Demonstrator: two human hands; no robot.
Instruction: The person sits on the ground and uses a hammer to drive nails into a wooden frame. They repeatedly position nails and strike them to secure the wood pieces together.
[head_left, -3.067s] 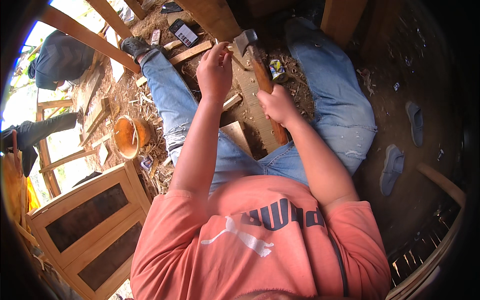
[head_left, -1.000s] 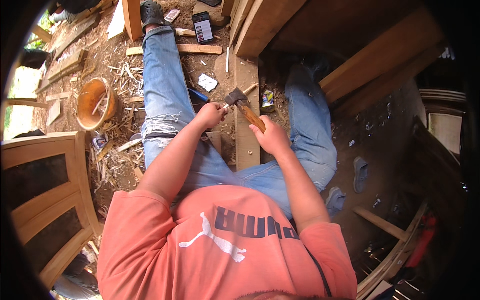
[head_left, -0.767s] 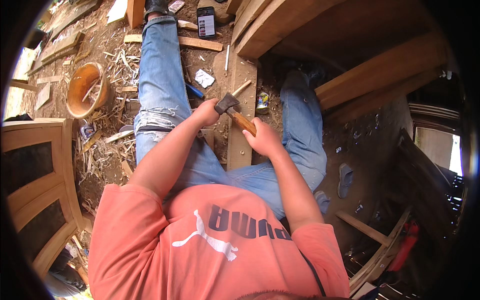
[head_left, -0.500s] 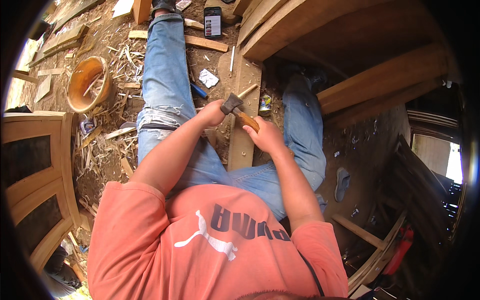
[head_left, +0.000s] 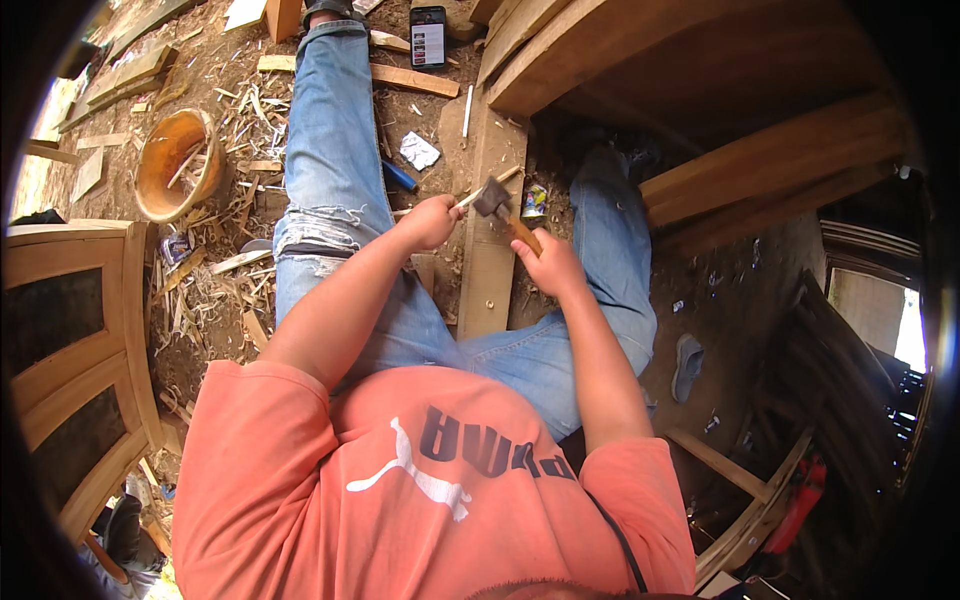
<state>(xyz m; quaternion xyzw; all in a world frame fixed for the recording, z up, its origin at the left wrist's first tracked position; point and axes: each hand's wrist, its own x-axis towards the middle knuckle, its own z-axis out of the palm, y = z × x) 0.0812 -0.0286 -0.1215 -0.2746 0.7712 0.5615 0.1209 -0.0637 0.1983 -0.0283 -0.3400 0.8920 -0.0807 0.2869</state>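
Note:
My left hand (head_left: 432, 222) is closed around a thin, pale wooden stick (head_left: 508, 174), which slants up to the right over a long plank (head_left: 489, 285) between my legs. My right hand (head_left: 555, 265) grips the wooden handle of a hammer (head_left: 492, 197) with a dark, blocky metal head. The head is just right of my left fingers, over the middle part of the stick; whether they touch I cannot tell. A blue-handled tool (head_left: 399, 176) lies on the ground beyond my left hand, beside my leg.
An orange-brown bucket (head_left: 180, 170) stands at left among wood shavings. A phone (head_left: 427, 38) with a lit screen lies at the far end. Close by the plank are crumpled white paper (head_left: 419, 151) and a small can (head_left: 534, 202). A wooden frame (head_left: 600, 50) rises at far right.
The hammer head has shifted right, away from my left fingers, and its handle has tilted more upright. My right hand has moved slightly right. More of the stick shows beside my left hand.

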